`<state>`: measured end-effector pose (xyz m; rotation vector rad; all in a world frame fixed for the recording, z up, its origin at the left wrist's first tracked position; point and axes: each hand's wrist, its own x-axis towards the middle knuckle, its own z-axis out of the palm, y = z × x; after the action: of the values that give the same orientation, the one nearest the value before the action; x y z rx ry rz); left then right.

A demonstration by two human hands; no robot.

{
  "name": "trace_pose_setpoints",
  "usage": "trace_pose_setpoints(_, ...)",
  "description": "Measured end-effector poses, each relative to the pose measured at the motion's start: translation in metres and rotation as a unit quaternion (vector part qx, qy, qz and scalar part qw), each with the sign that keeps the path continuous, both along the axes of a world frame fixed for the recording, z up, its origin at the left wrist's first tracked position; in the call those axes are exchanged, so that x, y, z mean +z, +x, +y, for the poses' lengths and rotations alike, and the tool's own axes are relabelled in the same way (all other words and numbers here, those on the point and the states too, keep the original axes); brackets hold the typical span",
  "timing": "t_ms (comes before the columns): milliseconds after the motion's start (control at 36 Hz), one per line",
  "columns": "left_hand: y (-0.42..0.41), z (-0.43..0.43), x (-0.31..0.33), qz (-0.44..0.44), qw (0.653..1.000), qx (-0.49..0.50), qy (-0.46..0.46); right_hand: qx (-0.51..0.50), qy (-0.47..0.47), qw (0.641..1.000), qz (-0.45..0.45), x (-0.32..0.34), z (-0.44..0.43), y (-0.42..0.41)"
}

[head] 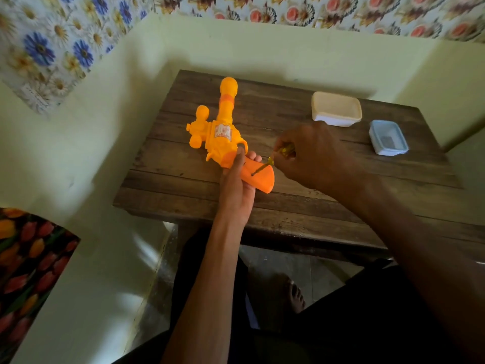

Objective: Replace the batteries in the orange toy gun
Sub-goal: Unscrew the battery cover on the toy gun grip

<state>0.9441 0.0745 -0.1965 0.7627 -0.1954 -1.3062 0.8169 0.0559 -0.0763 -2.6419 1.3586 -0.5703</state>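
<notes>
The orange toy gun [219,127] lies over the wooden table [183,179], barrel pointing away from me. My left hand [236,190] grips its grip from below, thumb up by the trigger guard. My right hand [312,156] holds a yellow-handled screwdriver [275,156], most of the handle hidden in the fingers. The screwdriver's thin shaft slants down-left and its tip sits in a hole on the grip's orange side [258,177]. No batteries are in view.
A cream-lidded white container [336,109] stands at the table's back right. A smaller, open blue-rimmed box [388,137] sits to its right, near the table's right edge. Pale walls close in at left and behind. My legs and a bare foot show below the table.
</notes>
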Motion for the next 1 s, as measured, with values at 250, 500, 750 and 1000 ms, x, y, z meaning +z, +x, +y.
trace_pose_setpoints(250,-0.003,0.005,0.010,-0.002,1.000,0.000,0.003,0.008,0.000,0.999,0.032,0.009,0.000,0.009)
trace_pose_setpoints(500,-0.006,0.005,0.014,-0.047,0.999,-0.006,0.005,0.007,-0.011,0.998,0.064,0.015,0.003,0.011)
trace_pose_setpoints(750,-0.006,0.005,0.017,-0.056,0.998,0.002,0.024,0.055,-0.018,0.991,0.121,0.019,-0.002,0.015)
trace_pose_setpoints(1000,-0.007,0.004,0.015,-0.066,0.997,-0.007,0.023,0.076,-0.004,0.985,0.153,0.027,-0.006,0.021)
